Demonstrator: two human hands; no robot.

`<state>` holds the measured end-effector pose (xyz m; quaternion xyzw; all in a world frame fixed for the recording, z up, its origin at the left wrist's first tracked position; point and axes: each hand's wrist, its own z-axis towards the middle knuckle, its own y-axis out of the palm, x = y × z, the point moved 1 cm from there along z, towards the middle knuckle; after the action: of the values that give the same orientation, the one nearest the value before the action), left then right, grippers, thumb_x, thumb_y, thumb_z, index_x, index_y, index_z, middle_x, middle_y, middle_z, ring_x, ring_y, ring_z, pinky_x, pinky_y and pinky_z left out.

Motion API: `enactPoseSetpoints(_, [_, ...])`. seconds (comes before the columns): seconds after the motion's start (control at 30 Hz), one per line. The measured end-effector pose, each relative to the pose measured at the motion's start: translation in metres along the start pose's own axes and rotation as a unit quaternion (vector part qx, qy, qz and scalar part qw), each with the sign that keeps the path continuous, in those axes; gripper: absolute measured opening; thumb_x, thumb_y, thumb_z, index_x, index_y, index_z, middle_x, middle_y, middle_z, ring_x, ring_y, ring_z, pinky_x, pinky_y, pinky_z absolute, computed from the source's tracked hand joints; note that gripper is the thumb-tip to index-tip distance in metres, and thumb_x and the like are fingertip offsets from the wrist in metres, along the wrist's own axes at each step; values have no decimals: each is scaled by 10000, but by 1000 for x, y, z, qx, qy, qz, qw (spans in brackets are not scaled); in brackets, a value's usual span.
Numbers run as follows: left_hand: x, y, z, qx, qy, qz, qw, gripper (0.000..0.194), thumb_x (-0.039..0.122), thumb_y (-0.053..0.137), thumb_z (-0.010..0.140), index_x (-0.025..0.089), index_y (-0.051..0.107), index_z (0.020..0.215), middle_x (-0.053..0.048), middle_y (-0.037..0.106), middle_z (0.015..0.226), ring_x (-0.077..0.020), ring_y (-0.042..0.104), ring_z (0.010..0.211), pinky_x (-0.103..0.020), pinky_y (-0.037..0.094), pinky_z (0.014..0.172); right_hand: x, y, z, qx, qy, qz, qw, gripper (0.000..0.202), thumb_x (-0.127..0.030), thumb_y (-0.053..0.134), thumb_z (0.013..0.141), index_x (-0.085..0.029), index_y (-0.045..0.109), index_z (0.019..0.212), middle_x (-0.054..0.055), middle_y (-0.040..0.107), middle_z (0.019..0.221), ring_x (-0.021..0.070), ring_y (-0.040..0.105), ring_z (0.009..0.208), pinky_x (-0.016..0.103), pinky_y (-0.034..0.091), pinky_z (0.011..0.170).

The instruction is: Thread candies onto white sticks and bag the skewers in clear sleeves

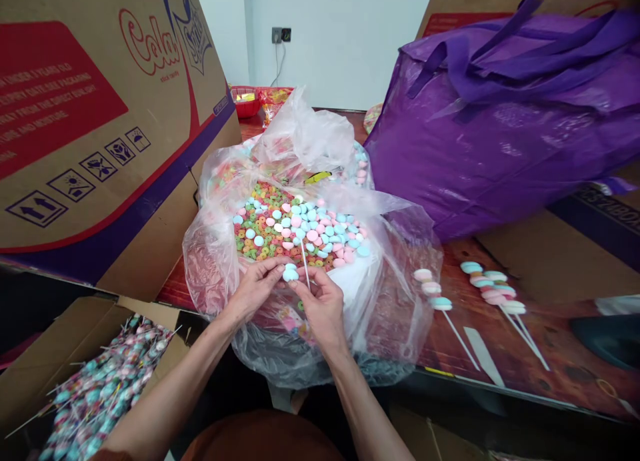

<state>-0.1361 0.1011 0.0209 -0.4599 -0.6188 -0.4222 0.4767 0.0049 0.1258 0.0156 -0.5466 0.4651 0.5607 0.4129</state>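
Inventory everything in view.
Sweets: many, pastel, clear bag
Rings: many, multicoloured, clear bag
Clear bag: at least one, centre
Held sweets: count unclear, blue, centre
Stick: one, white, centre
Skewers: three, pastel, table right
Strip: one, white, table right
Table: one, red-brown, centre
Purple bag: one, right
Cartons: three or more, brown, both sides
Lollipops: many, multicoloured, lower-left carton
Basket, packet: one each, red, back
Sockets: two, grey, black, pale wall
Dark object: one, right edge
Left hand, right hand: one each, bare, centre
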Motion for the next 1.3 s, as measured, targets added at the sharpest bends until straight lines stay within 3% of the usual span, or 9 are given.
enactPoseSetpoints(0.13, [0,-4,-6,-11,5,9,1000,448,488,716,794,175,729,1115,-74,743,1064,-175,677,858,-311,555,803,2,2,0,9,-9,-11,1000,168,-316,694,762,-185,646,857,-8,657,748,152,613,679,266,529,667])
enactPoseSetpoints(0.3, [-4,-7,-8,-54,37,-42,997,490,417,828,694,157,704,1090,-70,763,973,-203,702,904,-334,552,860,0,1,0,1,-34,-57,998,160,-311,656,792,-185,658,891,13,676,802,161,626,719,266,540,674])
enactPoseSetpoints(0.47, [-9,-6,-5,38,24,-51,998,497,416,764,761,153,667,1171,-72,755,992,-164,698,775,-300,563,756,-10,-7,-13,-10,-142,-189,972,328,-316,501,935,-189,709,1154,96,718,1054,223,671,968,356,550,868])
enactPoseSetpoints(0.6, [-10,-7,-3,101,32,-47,993,507,408,742,775,164,661,1212,-81,737,1099,-175,695,857,-307,574,786,-14,-13,-31,-43,-142,-241,959,390,-238,441,957,-192,712,1235,70,761,940,210,718,864,325,581,814])
enactPoseSetpoints(0.83, [-18,-6,-5,119,12,-51,991,500,376,710,808,197,652,1271,-75,705,1236,-218,685,1041,-360,579,902,-7,-12,-36,-57,-159,-280,945,436,-151,427,924,-185,716,1249,83,774,1077,208,745,883,342,593,876])
enactPoseSetpoints(0.97, [-23,-6,-7,125,69,24,990,442,351,638,863,173,660,1267,-92,709,1247,-239,675,1104,-390,555,964,-4,-10,-34,-59,-165,-290,941,440,-140,434,914,-168,716,1250,92,773,1091,218,749,936,340,598,879])
enactPoseSetpoints(1.1, [-23,-5,-14,139,167,156,964,345,284,556,921,173,700,1215,-101,712,1251,-232,649,1183,-394,488,1068,-1,-8,-33,-62,-166,-306,936,413,-163,444,919,-119,732,1211,123,775,1072,241,753,933,352,602,866])
enactPoseSetpoints(1.3, [-21,-2,-26,114,218,252,936,347,221,491,962,185,680,1251,-103,731,1209,-209,684,1124,-363,534,1016,-2,8,-29,-44,-167,-296,939,398,-162,427,920,-128,742,1160,122,779,1030,221,743,866,309,580,805])
